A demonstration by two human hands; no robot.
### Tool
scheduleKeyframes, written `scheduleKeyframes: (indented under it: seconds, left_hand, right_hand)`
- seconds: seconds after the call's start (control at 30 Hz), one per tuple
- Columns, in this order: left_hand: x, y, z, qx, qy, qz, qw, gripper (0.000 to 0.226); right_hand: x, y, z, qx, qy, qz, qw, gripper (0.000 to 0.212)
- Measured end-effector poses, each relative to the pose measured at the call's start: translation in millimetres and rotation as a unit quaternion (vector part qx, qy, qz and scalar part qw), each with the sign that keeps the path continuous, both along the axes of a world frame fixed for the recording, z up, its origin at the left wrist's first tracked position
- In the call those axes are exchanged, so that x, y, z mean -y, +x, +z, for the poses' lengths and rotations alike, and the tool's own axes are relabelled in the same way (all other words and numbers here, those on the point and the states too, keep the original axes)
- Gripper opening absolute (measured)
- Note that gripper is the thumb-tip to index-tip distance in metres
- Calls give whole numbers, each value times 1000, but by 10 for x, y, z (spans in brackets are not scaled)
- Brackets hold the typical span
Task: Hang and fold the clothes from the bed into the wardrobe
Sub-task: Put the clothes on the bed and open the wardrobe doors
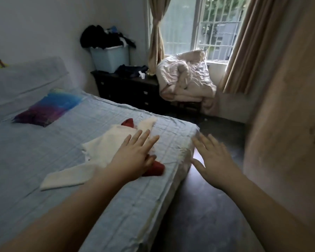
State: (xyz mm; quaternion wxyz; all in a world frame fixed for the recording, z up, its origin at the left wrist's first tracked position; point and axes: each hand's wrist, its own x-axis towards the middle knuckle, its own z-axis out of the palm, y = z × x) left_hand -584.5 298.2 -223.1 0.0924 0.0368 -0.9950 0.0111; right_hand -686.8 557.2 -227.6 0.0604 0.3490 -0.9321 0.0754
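Observation:
A cream garment with red trim lies spread near the foot corner of the bed, which has a pale blue checked sheet. A red part shows at its far end and another red part at its near edge. My left hand is stretched out flat over the garment's right side, fingers apart, holding nothing. My right hand hovers with fingers spread beside the bed's corner, above the dark floor. The tall tan panel on the right may be the wardrobe.
A rainbow-coloured pillow lies further up the bed. A dark dresser carries a blue bin heaped with dark clothes. A crumpled pink quilt sits on a chair below the barred window. Beige curtains hang either side.

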Motion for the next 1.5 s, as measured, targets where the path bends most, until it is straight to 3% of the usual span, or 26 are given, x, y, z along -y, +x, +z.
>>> scheduleKeyframes:
  seconds: [0.27,0.53,0.73,0.93,1.2,1.5]
  left_hand:
    - [-705,-1552,-65,-6,9,-99,995,68]
    - [-818,-3098,-244,2,42,-155,987,67]
    - [-563,-4577,-236,-12,60,-172,983,76]
    - [-507,-6014,-35,-9,65,-210,975,66]
    - [-1051,-7766,-174,12,56,-275,960,69]
    - [-1902,-9933,-55,16,68,-294,953,66]
  right_hand:
    - [-909,-1026,-171,32,-21,-139,990,80]
    - [-1015,-2228,-249,24,-1,-175,984,79]
    - [-849,-3564,-194,16,-17,-203,979,84]
    - [-921,-4725,-159,14,-26,-261,965,81]
    - [-1245,-6102,-236,21,-35,-302,953,86]
    - [-1932,-8336,-272,30,-48,-330,942,85]
